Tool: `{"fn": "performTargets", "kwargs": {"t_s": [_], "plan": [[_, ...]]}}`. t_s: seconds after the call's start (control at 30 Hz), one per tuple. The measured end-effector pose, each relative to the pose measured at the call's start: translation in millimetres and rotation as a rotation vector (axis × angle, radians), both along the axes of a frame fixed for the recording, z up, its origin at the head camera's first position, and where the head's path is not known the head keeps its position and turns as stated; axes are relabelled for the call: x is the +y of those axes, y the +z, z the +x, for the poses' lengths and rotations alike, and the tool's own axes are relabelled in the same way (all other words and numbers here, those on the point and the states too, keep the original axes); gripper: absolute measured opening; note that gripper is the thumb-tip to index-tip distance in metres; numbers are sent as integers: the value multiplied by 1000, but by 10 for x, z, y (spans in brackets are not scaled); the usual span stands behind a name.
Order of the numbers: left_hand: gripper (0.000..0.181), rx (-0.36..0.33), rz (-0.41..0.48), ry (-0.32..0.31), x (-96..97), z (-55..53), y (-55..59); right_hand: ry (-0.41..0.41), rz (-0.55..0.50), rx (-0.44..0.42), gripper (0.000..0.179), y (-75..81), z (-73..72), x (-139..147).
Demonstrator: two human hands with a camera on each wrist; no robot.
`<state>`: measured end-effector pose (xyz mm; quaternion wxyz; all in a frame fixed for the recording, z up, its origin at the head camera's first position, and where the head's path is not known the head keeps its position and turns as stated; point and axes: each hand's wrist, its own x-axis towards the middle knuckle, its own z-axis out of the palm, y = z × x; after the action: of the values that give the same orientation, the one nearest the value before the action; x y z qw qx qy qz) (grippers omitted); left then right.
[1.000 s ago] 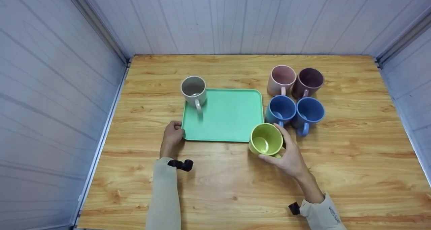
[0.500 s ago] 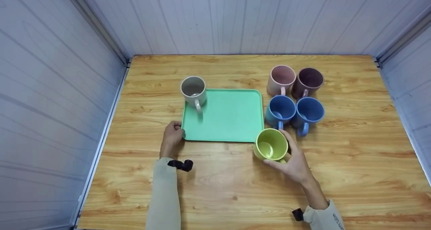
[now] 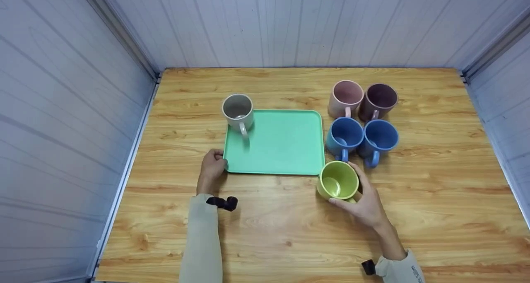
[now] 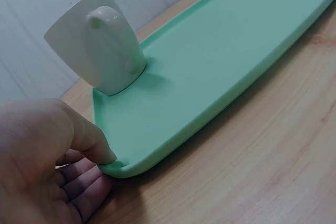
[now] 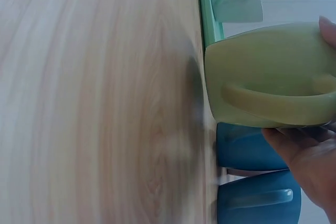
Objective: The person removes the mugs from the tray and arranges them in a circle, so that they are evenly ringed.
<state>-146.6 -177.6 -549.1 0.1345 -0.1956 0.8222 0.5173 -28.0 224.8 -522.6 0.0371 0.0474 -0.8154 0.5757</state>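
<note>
My left hand [image 3: 212,167] grips the front left corner of a flat green tray [image 3: 281,144]; in the left wrist view the thumb [image 4: 97,142] lies on the rim, with fingers below it. An off-white mug [image 3: 238,109] stands upright on the tray's back left part, its handle toward me. With my right hand [image 3: 368,204] I hold a yellow-green mug [image 3: 337,181] by its sides, thumb at the near side and fingers at the far side. This mug is beside the tray's front right corner, upright and close over the tabletop. Its handle points toward my palm.
Right of the tray, two blue mugs [image 3: 345,134] stand side by side, just beyond the held mug. Behind them are a pink mug [image 3: 347,96] and a dark purple mug [image 3: 379,100]. Pale panel walls [image 3: 265,26] enclose the wooden table [image 3: 281,233] at the back and sides.
The right hand has carried the yellow-green mug a little rightward and toward me, from overlapping the tray's front right corner to beside it. The left hand, tray and other mugs stay put.
</note>
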Motion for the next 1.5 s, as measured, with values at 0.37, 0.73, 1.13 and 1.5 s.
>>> {"fn": "performTargets", "kwargs": {"t_s": [0.37, 0.73, 1.13, 1.5], "plan": [[40, -33, 28, 10, -2, -7, -8, -28, -11, -18, 102, -36, -9, 56], [45, -11, 1, 23, 16, -9, -21, -51, -49, -47, 100, -63, -13, 100], [41, -14, 8, 31, 17, -13, -24, -42, -62, -64, 97, 214, 47, 23], [41, -15, 7, 28, 13, -14, -24, -44, -47, -52, 99, 127, 40, 71]]}}
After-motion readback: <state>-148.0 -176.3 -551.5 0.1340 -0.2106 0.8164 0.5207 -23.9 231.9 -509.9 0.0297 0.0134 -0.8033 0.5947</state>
